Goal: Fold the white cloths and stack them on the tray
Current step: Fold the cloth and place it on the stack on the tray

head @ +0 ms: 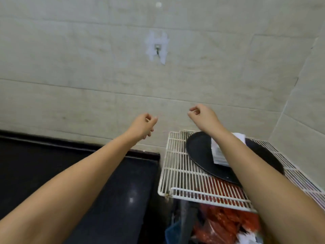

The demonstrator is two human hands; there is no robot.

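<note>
We see both arms stretched forward and raised in front of a tiled wall (pixel 175 81). The left hand (pixel 143 126) has its fingers curled, with the thumb and the first finger brought together as in a pinch. The right hand (pixel 202 117) shows the same shape, its fingertips closed against the thumb. We cannot make out anything between the fingers of either hand, so we cannot tell if they hold something thin or nothing at all. The two hands are apart from each other, at nearly the same height.

Below the right forearm there is a white wire rack (pixel 184 182), and on it lies a black round tray (pixel 200 150). On the tray rests a stack of folded white cloths (pixel 219 155), partly hidden by the forearm. Under the rack we see some red bags (pixel 223 224). At the left is a dark counter (pixel 88 191). On the wall, above the hands, a small metal hook (pixel 157 50) sits in a white patch.
</note>
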